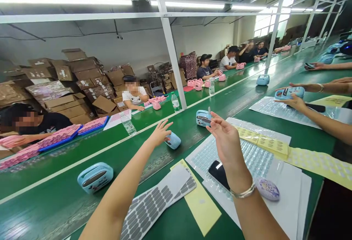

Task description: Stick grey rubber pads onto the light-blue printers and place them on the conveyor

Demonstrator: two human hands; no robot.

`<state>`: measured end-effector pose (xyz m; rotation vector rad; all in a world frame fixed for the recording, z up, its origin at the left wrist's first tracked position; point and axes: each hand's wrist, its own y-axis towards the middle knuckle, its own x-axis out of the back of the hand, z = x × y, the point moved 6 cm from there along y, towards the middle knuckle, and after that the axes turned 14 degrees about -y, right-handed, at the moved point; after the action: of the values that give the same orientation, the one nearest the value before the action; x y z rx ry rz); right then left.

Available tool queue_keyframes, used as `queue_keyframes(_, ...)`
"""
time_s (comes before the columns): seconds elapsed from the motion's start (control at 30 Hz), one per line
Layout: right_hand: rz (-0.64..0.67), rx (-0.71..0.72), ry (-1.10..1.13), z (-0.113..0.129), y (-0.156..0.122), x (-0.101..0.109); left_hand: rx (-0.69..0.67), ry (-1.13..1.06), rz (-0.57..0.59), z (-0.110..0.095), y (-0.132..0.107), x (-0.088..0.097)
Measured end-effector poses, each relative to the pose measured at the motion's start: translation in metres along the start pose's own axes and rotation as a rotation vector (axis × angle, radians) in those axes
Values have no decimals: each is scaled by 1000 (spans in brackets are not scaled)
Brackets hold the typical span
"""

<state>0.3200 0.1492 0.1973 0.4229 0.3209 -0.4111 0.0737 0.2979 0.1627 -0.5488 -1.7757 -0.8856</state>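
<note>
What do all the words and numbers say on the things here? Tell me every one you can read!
No word, brand or number here can be read clearly.
Cardboard boxes: printed labels, too small and blurred to read.
Water bottle: label too small to read.
Blue device: a dark panel and a printed picture, no readable words.
Yellow sheets: any print is too blurred to read.

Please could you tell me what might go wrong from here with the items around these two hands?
The left hand reaches right beside a pale blue plastic device, which could be knocked over or pushed along the green conveyor belt. A phone lies on the sticker sheet below the raised right hand, so it might get in the way.
</note>
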Motion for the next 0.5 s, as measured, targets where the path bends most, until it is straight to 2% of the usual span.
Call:
queue_keyframes(0.07,14,12,-18,-2,-2,-4,34,-67,-73,2,-16,-2)
queue_keyframes(0.13,30,33,-43,-4,-5,-9,91,-134,-237,2,-32,-3)
queue_keyframes(0.3,111,26,-90,-11,-8,-25,310,-345,-873,-14,-79,16)
queue_keyframes(0.4,235,-15,-86,-9,-15,-38,426,-583,-1166,-33,-105,28)
queue_keyframes(0.5,414,-70,-69,1,-35,-55,553,-883,-1316,-51,-125,26)
